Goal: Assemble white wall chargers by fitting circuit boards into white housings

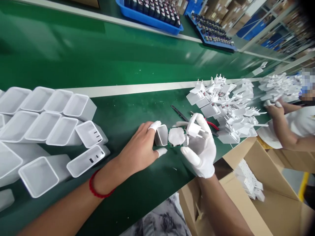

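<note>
My left hand, with white covers on its thumb and a fingertip, is closed around a hollow white charger housing whose open end faces right. My right hand wears a white glove and pinches a white plug piece with two pins pointing right. Between the hands sits a circuit board with a pale pad over most of it, close to the housing's mouth but apart from it. Whether the board is joined to the plug piece is hidden. Behind my right hand lie a dark tweezer-like tool and red-handled pliers.
Rows of hollow white housings stand at left. A heap of white plug pieces lies at right, near a co-worker's hands. A cardboard box holds white units. Blue trays of parts sit at the back.
</note>
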`<state>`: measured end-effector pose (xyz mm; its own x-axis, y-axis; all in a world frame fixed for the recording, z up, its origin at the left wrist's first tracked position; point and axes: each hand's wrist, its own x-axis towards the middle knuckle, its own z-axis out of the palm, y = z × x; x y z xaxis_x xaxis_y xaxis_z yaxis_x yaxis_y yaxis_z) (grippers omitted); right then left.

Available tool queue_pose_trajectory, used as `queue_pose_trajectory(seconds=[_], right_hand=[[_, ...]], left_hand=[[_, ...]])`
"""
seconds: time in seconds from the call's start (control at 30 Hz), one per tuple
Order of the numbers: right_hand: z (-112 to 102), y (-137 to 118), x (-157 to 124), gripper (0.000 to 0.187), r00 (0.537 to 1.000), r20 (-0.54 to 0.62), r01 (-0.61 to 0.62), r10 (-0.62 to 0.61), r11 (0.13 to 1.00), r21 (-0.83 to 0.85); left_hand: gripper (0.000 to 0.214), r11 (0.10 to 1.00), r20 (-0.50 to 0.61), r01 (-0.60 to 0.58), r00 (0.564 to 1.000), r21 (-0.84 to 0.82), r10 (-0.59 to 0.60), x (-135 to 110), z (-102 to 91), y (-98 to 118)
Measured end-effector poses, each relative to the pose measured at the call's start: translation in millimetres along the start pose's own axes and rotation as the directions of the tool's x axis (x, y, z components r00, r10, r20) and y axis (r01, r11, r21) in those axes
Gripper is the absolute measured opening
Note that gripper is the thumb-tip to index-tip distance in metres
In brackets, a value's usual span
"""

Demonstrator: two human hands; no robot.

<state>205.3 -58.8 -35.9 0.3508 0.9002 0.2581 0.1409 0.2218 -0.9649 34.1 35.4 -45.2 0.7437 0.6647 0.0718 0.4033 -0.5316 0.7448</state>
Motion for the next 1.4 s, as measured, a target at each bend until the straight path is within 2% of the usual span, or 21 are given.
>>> queue_pose_trajectory(seconds=[0.1, 0.3, 0.43, 0.63, 0.83, 1.17, 1.3, 1.4], right_hand=[[0, 9, 7, 0.081, 0.995, 0.086, 0.041, -0.045, 0.998, 0.042], [-3, 10, 10, 0.085, 0.976, 0.216, -0.016, 0.004, 0.998, 0.055], [-3, 8, 13, 0.08, 0.971, 0.238, -0.035, 0.023, 0.998, 0.045], [-7, 10, 16, 0.086, 0.946, 0.324, 0.05, -0.031, 0.997, -0.053], [-7, 8, 12, 0.086, 0.96, 0.278, -0.043, 0.033, 0.999, 0.031], [-10, 7, 11, 0.091, 0.945, 0.32, -0.055, 0.064, 0.998, -0.036], [-11, 6, 8, 0.091, 0.939, 0.333, -0.056, 0.088, 0.993, -0.103], [-10, 5, 9, 0.089, 0.942, 0.329, -0.008, 0.062, 0.986, -0.164]], left_hand=[[0.051, 0.998, 0.005, -0.024, 1.0, -0.065, 0.025, 2, 6.4, -10], [0.052, 0.977, 0.054, 0.008, 0.999, -0.214, 0.004, 5, 1.0, -12], [0.053, 0.974, 0.06, 0.007, 0.998, -0.225, 0.007, 5, 1.2, -15], [0.055, 0.98, 0.11, 0.034, 0.994, -0.198, -0.012, 7, 0.0, -17], [0.064, 0.98, 0.169, 0.106, 0.983, -0.171, -0.076, 7, -0.4, -16], [0.058, 0.996, 0.073, -0.022, 0.997, -0.081, 0.028, 2, 4.6, -24], [0.055, 0.996, 0.055, -0.044, 0.997, -0.076, 0.048, 2, 4.2, -25], [0.051, 0.997, 0.056, -0.038, 0.998, -0.074, 0.042, 3, 5.1, -25]])
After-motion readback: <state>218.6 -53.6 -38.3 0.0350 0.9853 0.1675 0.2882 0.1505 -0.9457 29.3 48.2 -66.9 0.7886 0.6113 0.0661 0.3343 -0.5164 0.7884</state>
